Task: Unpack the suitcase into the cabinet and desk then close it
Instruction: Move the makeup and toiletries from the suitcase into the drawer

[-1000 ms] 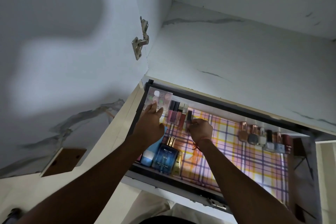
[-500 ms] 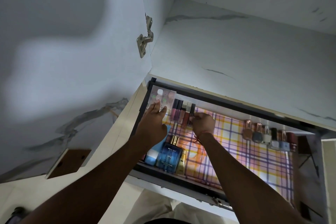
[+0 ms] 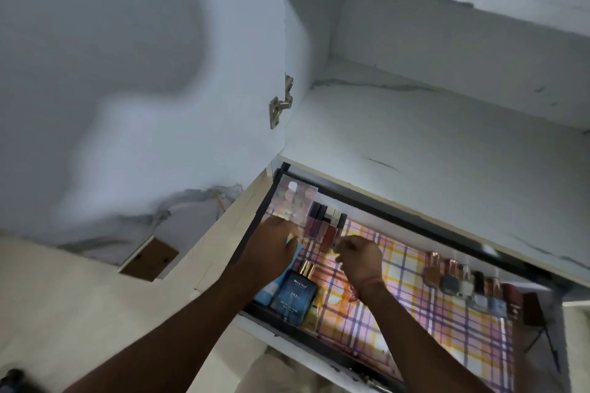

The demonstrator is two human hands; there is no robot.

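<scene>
An open drawer [image 3: 412, 224] with a black rim and a checked liner [image 3: 424, 316] sits under a white marble-look shelf. At its far left corner lies a clear palette [image 3: 295, 199], with a row of lip gloss tubes [image 3: 324, 223] beside it. My left hand [image 3: 274, 247] hovers just below the palette, fingers loosely bent, holding nothing. My right hand [image 3: 360, 257] is curled just below the tubes' near ends, with nothing visible in it. A dark blue perfume box [image 3: 295, 295] and a light blue tube [image 3: 267, 292] lie under my left wrist. The suitcase is out of view.
Several small nail polish bottles [image 3: 464, 281] stand along the drawer's back right. The white cabinet door [image 3: 143, 73] hangs open on the left by a metal hinge [image 3: 281, 102]. Two bare shelves [image 3: 431, 137] are above the drawer. The view is motion-blurred.
My right hand set a dark tube into the row and drew back. My left hand slid off the palette toward me. The camera tilted up, so more of the shelves shows.
</scene>
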